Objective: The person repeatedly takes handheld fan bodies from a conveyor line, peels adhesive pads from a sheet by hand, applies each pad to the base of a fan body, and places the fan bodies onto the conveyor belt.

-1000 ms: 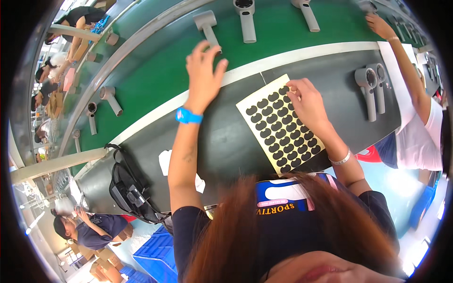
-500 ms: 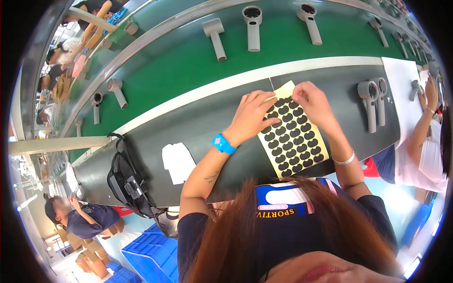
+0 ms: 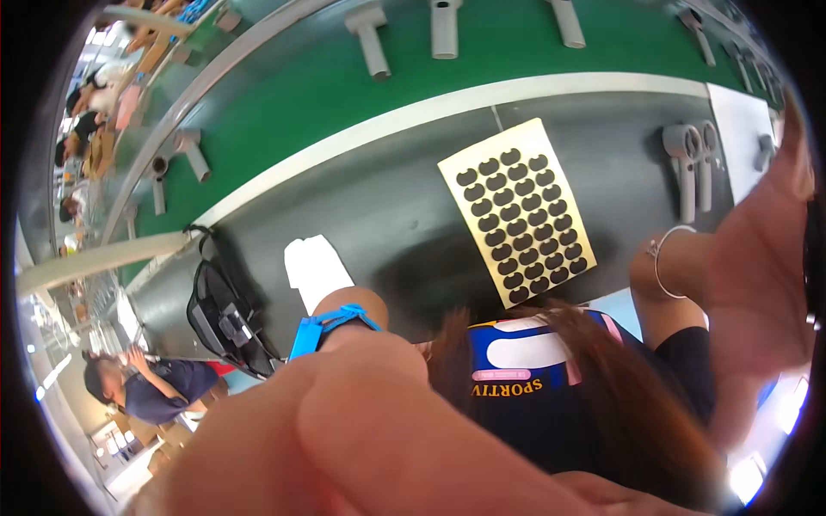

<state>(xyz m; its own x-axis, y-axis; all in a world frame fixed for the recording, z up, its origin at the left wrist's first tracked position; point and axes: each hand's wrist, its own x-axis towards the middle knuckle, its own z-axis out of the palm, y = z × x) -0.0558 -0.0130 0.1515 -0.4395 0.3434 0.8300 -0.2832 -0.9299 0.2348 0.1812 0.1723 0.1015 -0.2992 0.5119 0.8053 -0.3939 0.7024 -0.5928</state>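
My left hand (image 3: 292, 421) is raised close to the camera at the lower left, large and blurred, a blue wristband (image 3: 320, 327) on its wrist. My right hand (image 3: 757, 275) is lifted just as near at the right edge, below a thin bracelet (image 3: 661, 258). The fingers of both hands are mostly cut off or smeared, so whatever they might hold is hidden. Away from both hands, a pale yellow sheet (image 3: 516, 138) lies flat on the dark table. Rows of black notched stickers (image 3: 514, 228) cover it, with gaps along its far end.
Two grey handheld fans (image 3: 686, 172) stand at the table's right. A white piece (image 3: 317, 267) and a black bag (image 3: 225, 322) lie left. Beyond a pale rail, a green conveyor belt (image 3: 301, 138) carries more grey fans (image 3: 372, 47). Another person (image 3: 168, 387) is at far left.
Both hands have left the sticker sheet and come up close to the camera, one to each side. The sheet now lies untouched. The whole view has shifted slightly.
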